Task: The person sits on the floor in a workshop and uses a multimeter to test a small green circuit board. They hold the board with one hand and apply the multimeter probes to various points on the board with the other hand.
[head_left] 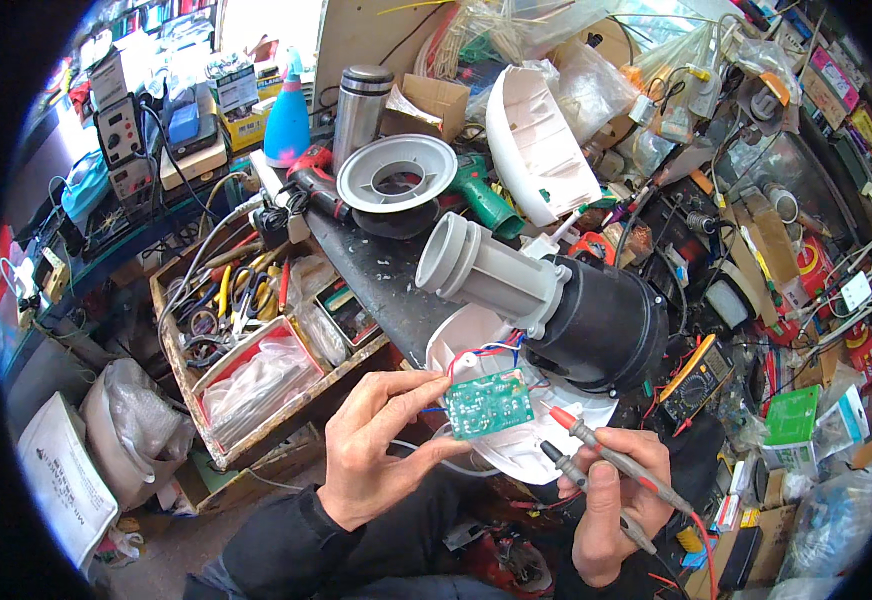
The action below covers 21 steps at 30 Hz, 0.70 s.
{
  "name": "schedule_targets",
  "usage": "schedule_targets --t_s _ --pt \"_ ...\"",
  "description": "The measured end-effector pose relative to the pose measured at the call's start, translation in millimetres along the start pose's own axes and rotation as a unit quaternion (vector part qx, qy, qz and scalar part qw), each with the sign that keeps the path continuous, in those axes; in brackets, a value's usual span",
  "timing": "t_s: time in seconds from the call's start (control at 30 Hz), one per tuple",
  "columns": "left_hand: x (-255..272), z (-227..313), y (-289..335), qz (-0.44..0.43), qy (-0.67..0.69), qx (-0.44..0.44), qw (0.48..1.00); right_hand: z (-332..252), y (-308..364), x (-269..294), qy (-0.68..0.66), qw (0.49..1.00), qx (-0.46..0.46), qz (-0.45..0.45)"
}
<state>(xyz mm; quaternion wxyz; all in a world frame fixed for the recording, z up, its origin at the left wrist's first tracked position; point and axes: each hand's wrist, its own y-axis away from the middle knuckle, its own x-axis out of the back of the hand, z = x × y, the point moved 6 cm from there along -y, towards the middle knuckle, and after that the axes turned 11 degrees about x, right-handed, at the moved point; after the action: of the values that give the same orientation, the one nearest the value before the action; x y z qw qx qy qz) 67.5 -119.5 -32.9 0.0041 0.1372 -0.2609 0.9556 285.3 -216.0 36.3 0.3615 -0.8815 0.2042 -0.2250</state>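
Note:
My left hand point(381, 437) pinches a small green circuit board point(491, 404) by its left edge, the soldered side facing up. Red and blue wires run from the board toward a motor unit with a grey plastic neck point(496, 270) and a black round body point(601, 325). In my right hand point(616, 490) are two multimeter probes, a red one point(611, 452) and a black one point(563, 462). Their tips point at the board's right side, and I cannot tell whether either touches it. Beneath the board lies a white plastic shell point(531, 455).
A yellow-framed multimeter point(696, 380) rests at the right. Left of the bench, an open drawer point(221, 440) holds pliers and other tools. Behind stand a grey ring-shaped part point(396, 150), a blue spray bottle point(289, 125) and a steel flask point(360, 110). Cables and parts crowd the right side.

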Motion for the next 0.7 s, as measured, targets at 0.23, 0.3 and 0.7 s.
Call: schedule_targets --t_s 0.23,0.3,0.7 --pt "-3 -2 10 0.024 0.004 0.044 0.999 5 9 -12 0.058 0.996 0.054 -0.032" --pt "-3 -4 12 0.025 0.011 0.058 0.998 10 9 -14 0.08 0.994 0.066 -0.015" --pt "-4 -8 14 0.011 0.023 0.066 0.998 14 6 -24 0.131 0.979 0.132 -0.086"
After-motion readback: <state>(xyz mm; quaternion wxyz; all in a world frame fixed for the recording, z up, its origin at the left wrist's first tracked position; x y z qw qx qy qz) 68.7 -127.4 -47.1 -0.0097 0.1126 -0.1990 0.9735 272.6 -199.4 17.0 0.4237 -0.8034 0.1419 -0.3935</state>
